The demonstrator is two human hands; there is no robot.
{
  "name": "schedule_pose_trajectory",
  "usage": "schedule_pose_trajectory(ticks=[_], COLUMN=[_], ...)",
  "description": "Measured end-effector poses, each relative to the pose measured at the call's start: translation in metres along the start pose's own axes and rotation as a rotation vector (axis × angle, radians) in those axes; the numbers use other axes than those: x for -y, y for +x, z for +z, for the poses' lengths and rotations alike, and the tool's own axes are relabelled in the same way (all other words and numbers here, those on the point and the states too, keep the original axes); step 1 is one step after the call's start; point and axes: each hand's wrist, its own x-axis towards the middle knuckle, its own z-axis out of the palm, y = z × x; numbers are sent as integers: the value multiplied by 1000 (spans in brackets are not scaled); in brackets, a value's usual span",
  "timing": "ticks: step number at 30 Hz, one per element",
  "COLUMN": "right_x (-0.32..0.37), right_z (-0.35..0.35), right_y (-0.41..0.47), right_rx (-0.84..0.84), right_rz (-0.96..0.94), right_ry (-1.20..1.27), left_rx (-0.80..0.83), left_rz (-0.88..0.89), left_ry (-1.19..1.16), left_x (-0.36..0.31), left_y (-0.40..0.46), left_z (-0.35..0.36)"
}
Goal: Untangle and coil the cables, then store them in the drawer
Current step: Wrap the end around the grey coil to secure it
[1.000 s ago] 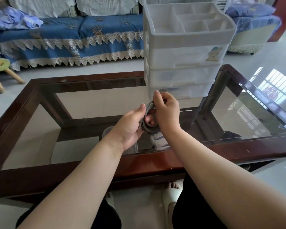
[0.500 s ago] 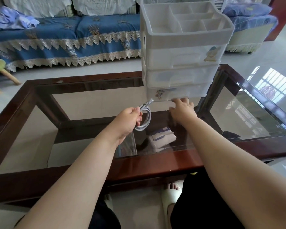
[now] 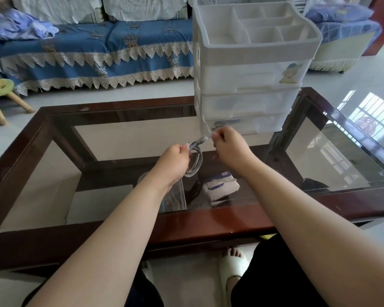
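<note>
My left hand grips a grey cable wound into a small coil, held just above the glass table. The cable's plug end sticks up to the right. My right hand has its fingers curled, with thumb and fingertips at that plug end, and seems to pinch it. Right behind both hands stands a white plastic drawer unit with an open compartment tray on top. Its bottom drawer and the other two are pushed in.
The table has a dark wooden frame at its near edge. Under the glass lie a blue-and-white packet and a clear container. A blue sofa and a small stool stand beyond.
My right hand left the coil, reached to the table in front of the bottom drawer, then came back to the cable's plug end. My left hand kept hold of the coil.
</note>
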Motion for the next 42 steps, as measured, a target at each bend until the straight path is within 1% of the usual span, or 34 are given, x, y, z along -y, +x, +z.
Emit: schedule_pose_trajectory(ticks=[2,4,5,11,14,16,18,21,23,24,25,26,28,30,33,36,39,40,42], right_x=[16,21,23,30,29,26,22,17,14,14,14,15,14,12,12,13,13,12,10], right_z=[6,11,12,9,1,-5,-13,-25,-27,-25,-22,-19,-13,-11,-7,-3,-5,-5,-6], right_y=[-16,-25,-27,-39,-40,-39,-36,-32,-31,-31,-32,-34,-35,-35,-34,-32,-31,-31,-30], right_rx=[36,81,96,56,102,141,135,135,209,257,301,342,363,329,238,141,103,107,121], right_rz=[-55,-61,-53,-71,-18,-4,-67,-174,-318,-383,-403,-377,-324,-361,-454,-547,-603,-610,-616], right_ry=[-7,-80,-79,-14,66,63,-50,-311,-480,-490,-445,-368,-272,-302,-437,-544,-539,-539,-545], left_rx=[-1,-1,4,75,99,112,146,263,321,334,335,330,323,324,291,286,360,384,407], left_rz=[26,38,45,101,129,137,153,223,269,292,313,328,334,305,220,61,-113,-157,-216], left_ry=[18,-2,-10,-25,15,36,51,160,221,219,205,192,182,174,100,-147,-423,-477,-508], left_x=[-2,-4,-5,-3,-2,-3,-4,-7,-8,-9,-8,-8,-8,-9,-10,-10,-11,-11,-11], left_y=[2,0,0,-4,-5,-5,-6,-8,-10,-10,-10,-10,-11,-12,-15,-14,-14,-14,-16], left_z=[2,4,5,1,-2,-3,-7,-16,-21,-24,-26,-29,-32,-31,-26,-28,-35,-36,-36])
